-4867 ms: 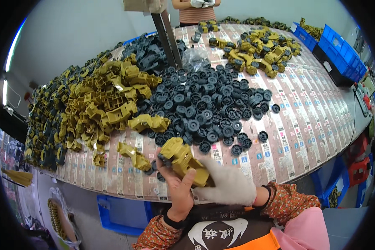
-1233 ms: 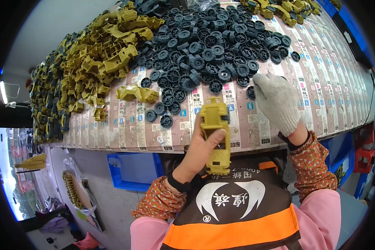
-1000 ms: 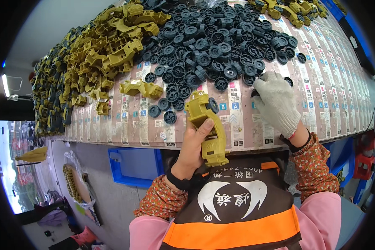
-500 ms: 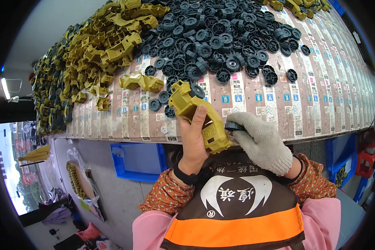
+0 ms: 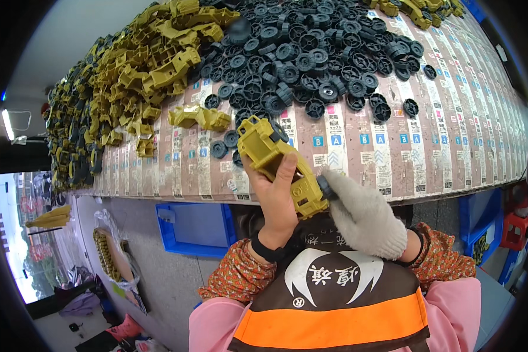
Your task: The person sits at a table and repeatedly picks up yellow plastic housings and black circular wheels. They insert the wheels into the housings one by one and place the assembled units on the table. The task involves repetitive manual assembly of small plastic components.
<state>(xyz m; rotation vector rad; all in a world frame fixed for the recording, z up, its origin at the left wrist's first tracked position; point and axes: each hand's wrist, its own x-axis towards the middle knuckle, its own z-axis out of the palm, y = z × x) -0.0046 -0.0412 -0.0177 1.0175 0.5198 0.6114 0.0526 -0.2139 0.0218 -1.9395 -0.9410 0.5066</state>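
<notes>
A mustard-yellow plastic toy vehicle body [image 5: 261, 146] is gripped in my bare left hand [image 5: 277, 208], thumb across its side. It tilts over the table's near edge. A dark wheel [image 5: 280, 130] sits at its far end. My right hand [image 5: 371, 218], in a pale knit glove, is closed on another dark toy wheel [image 5: 326, 187] and holds it against the near end of the body. The glove hides part of that wheel, so I cannot tell whether it is seated. Two loose wheels [image 5: 219, 149] and one yellow body [image 5: 199, 117] lie just beyond my left hand.
A large heap of dark wheels [image 5: 311, 58] covers the table's far middle. Yellow bodies [image 5: 152, 70] are piled to its left, with wheeled ones [image 5: 70, 129] farther left. Blue bins [image 5: 196, 229] stand below the near edge on both sides. A blurred dark round thing [image 5: 239, 29] shows above the heap.
The wheel in my right hand has turned and now presses against the body's near end. My left hand has rotated the body slightly.
</notes>
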